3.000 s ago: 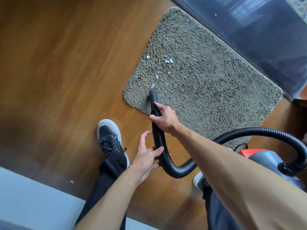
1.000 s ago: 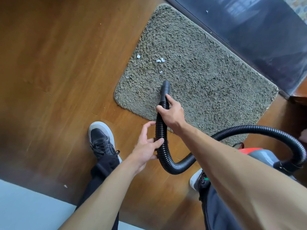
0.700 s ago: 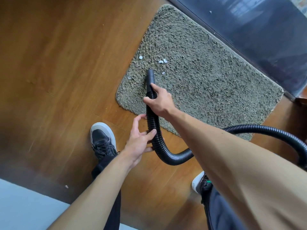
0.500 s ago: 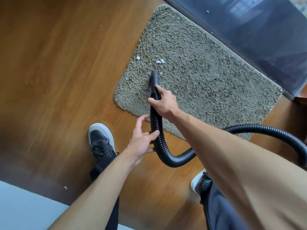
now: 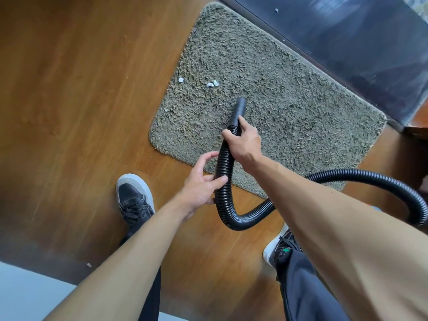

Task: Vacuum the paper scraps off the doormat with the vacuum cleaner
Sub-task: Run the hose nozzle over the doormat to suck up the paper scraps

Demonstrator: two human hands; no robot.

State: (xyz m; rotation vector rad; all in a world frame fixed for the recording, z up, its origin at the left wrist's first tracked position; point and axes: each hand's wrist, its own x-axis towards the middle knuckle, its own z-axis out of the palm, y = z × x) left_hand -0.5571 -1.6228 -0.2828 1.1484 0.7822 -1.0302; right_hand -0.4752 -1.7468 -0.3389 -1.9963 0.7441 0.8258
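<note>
A shaggy grey-green doormat [image 5: 289,107] lies on the wooden floor. White paper scraps [image 5: 212,84] sit near its left edge, with another scrap [image 5: 180,79] further left. My right hand [image 5: 245,142] grips the black ribbed vacuum hose [image 5: 223,181] just behind its smooth nozzle [image 5: 239,108], whose mouth rests on the mat a little below and right of the scraps. My left hand [image 5: 203,184] holds the hose lower down, thumb and fingers loosely around it. The hose loops down and arcs away to the right.
My two black sneakers stand on the floor, the left one [image 5: 134,195] below the mat's corner, the right one [image 5: 278,249] under my right arm. A dark glass door [image 5: 347,42] runs along the mat's far edge. A small scrap [image 5: 88,265] lies on the floor.
The nozzle has swept over the lower scraps, which are gone from the mat, and now sits slightly right of where it was half a second ago. Both hands stay on the hose.
</note>
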